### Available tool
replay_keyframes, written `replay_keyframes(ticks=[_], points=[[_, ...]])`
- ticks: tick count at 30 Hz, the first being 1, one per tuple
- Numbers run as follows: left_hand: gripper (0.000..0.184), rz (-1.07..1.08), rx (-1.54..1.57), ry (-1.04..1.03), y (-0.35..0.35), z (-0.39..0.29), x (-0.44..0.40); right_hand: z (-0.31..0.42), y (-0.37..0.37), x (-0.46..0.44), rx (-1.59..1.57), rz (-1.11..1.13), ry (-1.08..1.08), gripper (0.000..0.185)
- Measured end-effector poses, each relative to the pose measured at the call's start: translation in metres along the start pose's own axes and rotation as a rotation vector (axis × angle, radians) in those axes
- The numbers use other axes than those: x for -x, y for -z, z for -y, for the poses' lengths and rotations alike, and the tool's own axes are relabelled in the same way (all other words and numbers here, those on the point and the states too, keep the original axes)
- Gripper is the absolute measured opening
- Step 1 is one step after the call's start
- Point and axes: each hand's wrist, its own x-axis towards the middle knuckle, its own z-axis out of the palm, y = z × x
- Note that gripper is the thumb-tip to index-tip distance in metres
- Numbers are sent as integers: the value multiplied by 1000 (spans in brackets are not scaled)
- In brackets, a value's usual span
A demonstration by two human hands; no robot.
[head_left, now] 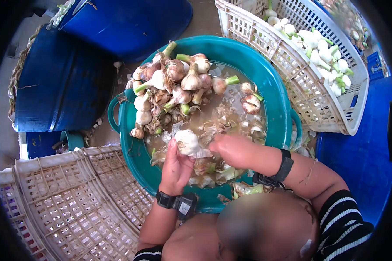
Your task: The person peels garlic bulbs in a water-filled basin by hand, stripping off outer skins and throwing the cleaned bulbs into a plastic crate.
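The left hand [177,168] holds a round white garlic bulb [187,142] over the big round green tub [128,150], with the thumb up on its side. A thin, papery white skin flap [203,153] hangs off the bulb, near the right hand [231,148]. I can't tell if those fingers pinch it. I think it's best to hold the bulb softly but snugly, and tug loose skin close to the bulb.

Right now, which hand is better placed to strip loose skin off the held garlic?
Right, I'd judge: the right hand is close beside the loose skin, while the left hand is occupied holding the garlic bulb.
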Motion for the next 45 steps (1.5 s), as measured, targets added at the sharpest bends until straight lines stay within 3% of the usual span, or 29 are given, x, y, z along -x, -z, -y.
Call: replay_keyframes(ticks=[2,3,5,6,8,9,10,12,16,18,22,25,27,29,31,32,33,35,36,38,39,41,42,44,45], points=[[36,-21,18,-8,-1,-1,1,4,4,3,26,221,15,17],[36,-40,37,-13,-2,-2,2,3,2,4,27,222,17,17],[36,11,39,-17,-5,-7,1,-2,-4,4,4,-89,85,23],[36,62,41,-20,-7,-9,1,-4,-6,1,5,-88,83,23],[36,33,21,6,-13,-9,2,-2,-4,-12,-374,-441,208,30],[36,3,-1,28,-17,-9,2,2,-2,-13,-371,-443,207,30],[36,7,-1,28,-21,-6,3,10,7,-12,-542,-320,128,34],[34,-62,-290,-136,-27,2,6,24,20,-13,-901,-127,-40,42],[32,-21,-498,-322,-27,2,2,19,8,-23,-961,-162,-243,37],[30,-27,-589,-385,-30,1,1,20,11,-24,-1232,138,-401,27],[25,-51,-929,-348,-29,-11,1,20,13,-23,-1182,151,-366,24],[22,14,-730,-207,-34,-9,4,27,24,-21,-1138,152,-358,24],[17,-14,-569,15,-23,-8,-1,34,32,-20,-1068,229,-323,19],[18,-3,-507,37,-21,-12,0,26,20,-23,-1146,206,-352,19],[22,-72,-123,318,-15,-17,3,19,17,-22,-1808,183,-315,19],[29,-212,27,294,-29,-15,4,17,21,-21,-1944,162,-195,19],[29,-214,29,292,-19,-15,2,13,29,-17,-1943,167,-195,19],[30,187,365,276,8,-16,-3,26,73,-9,-2086,-128,-73,15],[36,190,394,250,12,-17,-2,15,76,-8,-2085,-124,-69,15],[39,76,307,210,-1,-25,2,-9,69,-10,-1709,-66,36,21],[42,-38,224,173,-9,-29,5,-8,55,-14,-888,-47,-118,27],[45,-35,196,157,-12,-30,6,3,33,2,471,-86,0,33],[44,-49,149,167,-9,-27,5,10,27,5,473,-87,-3,33],[37,-73,53,188,-14,-22,4,29,19,1,15,-409,55,31],[37,-74,52,196,-22,-18,7,32,14,-2,13,-410,46,31]])
